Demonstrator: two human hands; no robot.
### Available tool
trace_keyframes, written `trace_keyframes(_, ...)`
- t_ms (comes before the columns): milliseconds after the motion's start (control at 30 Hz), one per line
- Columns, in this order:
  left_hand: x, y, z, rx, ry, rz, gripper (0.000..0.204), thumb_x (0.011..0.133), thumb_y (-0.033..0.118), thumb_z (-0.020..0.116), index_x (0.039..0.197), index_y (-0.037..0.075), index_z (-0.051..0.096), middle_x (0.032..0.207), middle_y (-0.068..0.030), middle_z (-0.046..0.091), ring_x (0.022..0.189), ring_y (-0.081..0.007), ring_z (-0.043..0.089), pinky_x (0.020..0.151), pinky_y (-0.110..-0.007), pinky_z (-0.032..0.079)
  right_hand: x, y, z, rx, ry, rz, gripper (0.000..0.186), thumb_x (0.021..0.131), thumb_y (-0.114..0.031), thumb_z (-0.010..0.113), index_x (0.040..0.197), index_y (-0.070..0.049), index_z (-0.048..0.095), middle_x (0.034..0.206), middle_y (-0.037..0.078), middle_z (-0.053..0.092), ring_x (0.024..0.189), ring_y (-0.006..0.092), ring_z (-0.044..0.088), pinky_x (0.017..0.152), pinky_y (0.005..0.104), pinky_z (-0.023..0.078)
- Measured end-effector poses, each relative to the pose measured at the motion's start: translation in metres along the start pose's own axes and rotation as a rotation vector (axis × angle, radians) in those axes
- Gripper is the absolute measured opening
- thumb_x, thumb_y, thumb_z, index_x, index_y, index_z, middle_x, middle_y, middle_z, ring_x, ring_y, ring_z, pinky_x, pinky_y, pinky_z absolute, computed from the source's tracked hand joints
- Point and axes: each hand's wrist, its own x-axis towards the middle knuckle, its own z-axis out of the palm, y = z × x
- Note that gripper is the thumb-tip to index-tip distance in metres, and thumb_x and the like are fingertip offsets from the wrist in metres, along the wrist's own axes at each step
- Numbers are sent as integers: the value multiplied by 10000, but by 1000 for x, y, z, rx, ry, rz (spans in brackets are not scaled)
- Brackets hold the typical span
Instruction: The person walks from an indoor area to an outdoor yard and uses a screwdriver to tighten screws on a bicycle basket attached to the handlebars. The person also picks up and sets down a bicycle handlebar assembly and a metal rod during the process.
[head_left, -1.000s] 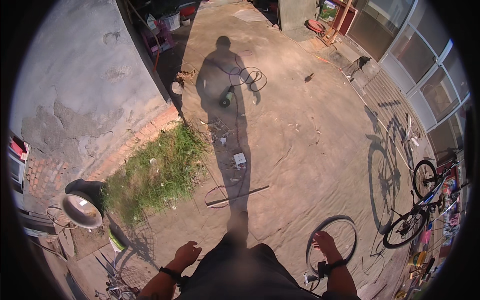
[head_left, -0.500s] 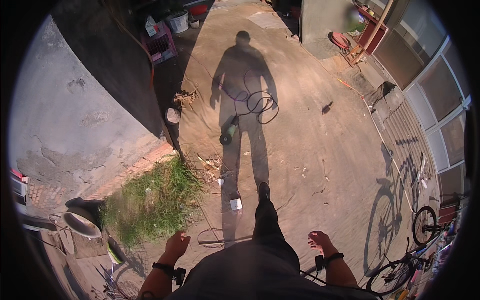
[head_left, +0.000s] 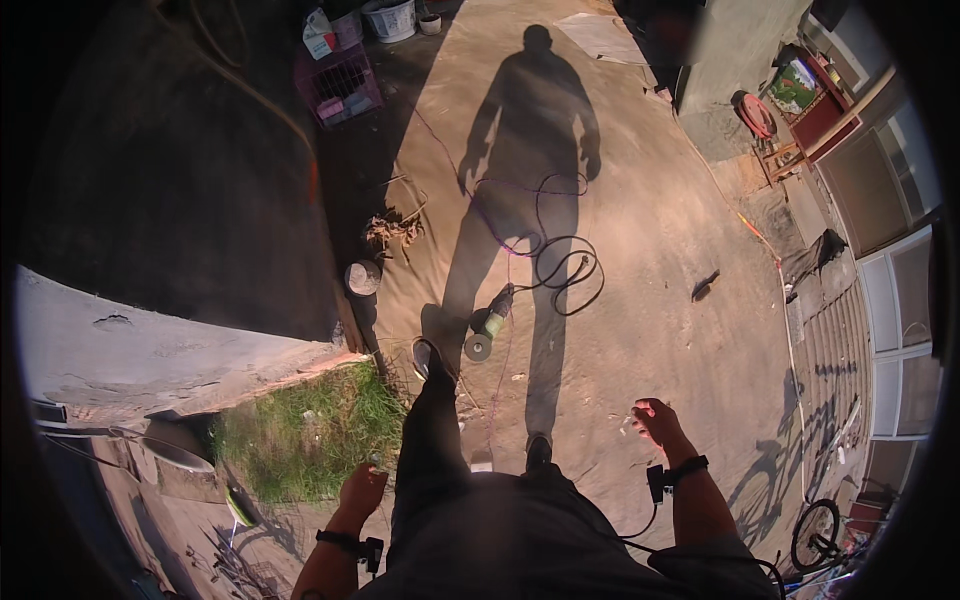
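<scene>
My left hand [head_left: 363,488] hangs low beside my left leg, its fingers loosely curled and partly hidden; nothing shows in it. On the other side, my right hand [head_left: 660,425] hangs over the bare ground with bent fingers apart, and I see nothing held there. Both wrists carry a dark strap with a small black device. On the ground ahead lies a green and black angle grinder [head_left: 490,325] with a round disc, just beyond my left shoe [head_left: 424,357]. Its black cord [head_left: 570,275] lies in loops beside it. Neither hand touches the grinder.
A thin purple cord [head_left: 470,205] trails across the ground. Grass [head_left: 310,430] grows by the wall at left. A pink crate [head_left: 340,88] and a white bucket [head_left: 390,20] stand far left. A dark object [head_left: 705,287] lies to the right, and a bicycle wheel [head_left: 815,535] shows lower right.
I have stepped forward: my left foot is now in front instead of the right. The grinder appears nearer. My right hand has swung up and forward; the left has shifted only slightly.
</scene>
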Motion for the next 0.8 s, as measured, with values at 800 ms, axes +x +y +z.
trace_keyframes(800, 679, 252, -250, -20, 212, 373, 403, 851, 203, 730, 1187, 20, 602, 1311, -224, 560, 1179, -427, 553, 981, -494, 477, 367, -565, 425, -54, -922, 117, 339, 1032, -179, 601, 1319, 0, 575, 1111, 79, 677, 1035, 156, 655, 861, 333, 570)
